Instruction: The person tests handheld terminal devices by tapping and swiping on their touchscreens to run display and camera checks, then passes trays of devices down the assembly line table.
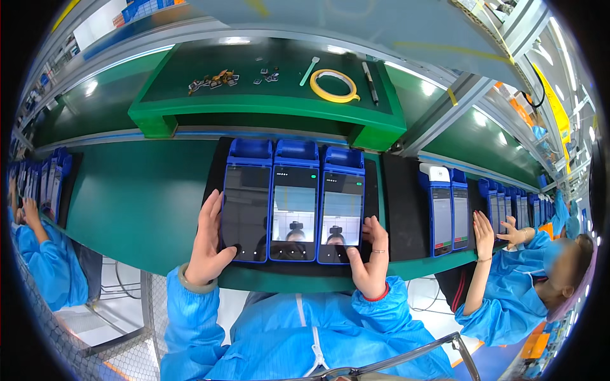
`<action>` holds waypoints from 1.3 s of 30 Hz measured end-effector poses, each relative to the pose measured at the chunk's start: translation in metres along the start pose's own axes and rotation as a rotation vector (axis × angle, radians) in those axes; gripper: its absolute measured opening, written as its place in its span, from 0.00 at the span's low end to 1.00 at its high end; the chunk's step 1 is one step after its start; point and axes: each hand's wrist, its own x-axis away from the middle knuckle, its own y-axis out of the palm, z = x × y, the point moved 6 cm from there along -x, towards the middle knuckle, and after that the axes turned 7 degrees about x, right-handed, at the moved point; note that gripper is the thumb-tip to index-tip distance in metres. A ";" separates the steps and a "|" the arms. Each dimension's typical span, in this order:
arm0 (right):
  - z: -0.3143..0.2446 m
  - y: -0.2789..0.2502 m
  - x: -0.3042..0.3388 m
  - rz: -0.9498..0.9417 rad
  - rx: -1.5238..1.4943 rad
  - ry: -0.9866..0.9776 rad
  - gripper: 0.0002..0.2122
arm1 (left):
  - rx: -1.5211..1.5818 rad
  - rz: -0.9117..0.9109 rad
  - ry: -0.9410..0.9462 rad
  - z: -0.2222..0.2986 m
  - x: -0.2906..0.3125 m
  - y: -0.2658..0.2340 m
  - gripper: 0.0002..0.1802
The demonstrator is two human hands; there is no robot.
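Note:
Three blue payment terminals lie side by side on a black mat. The left terminal (246,203) has a dark screen with small marks along its bottom. Live camera pictures show on the middle terminal (294,203) and the right terminal (342,197). My left hand (210,247) rests along the left terminal's outer side, fingers stretched out, thumb on its lower left corner. Against the right terminal's outer side lies my right hand (370,257), its fingers slightly bent and its thumb at the lower edge. Neither hand lifts a terminal.
A green shelf (267,111) behind holds small loose parts (216,79), a pale green stick (309,71), yellow tape (333,86) and a marker (370,82). To the right, a co-worker's hands (484,235) are beside more terminals (441,213). Another person (47,254) works at far left.

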 end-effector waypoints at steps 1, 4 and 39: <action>-0.004 -0.003 0.000 0.024 0.048 -0.035 0.29 | -0.015 -0.016 0.008 0.001 0.000 -0.001 0.53; -0.018 -0.012 0.002 0.078 0.178 -0.113 0.19 | -0.006 -0.023 0.008 0.002 -0.002 0.000 0.54; -0.055 -0.001 0.021 0.024 0.510 -0.290 0.15 | 0.031 -0.009 -0.005 0.000 -0.002 -0.002 0.56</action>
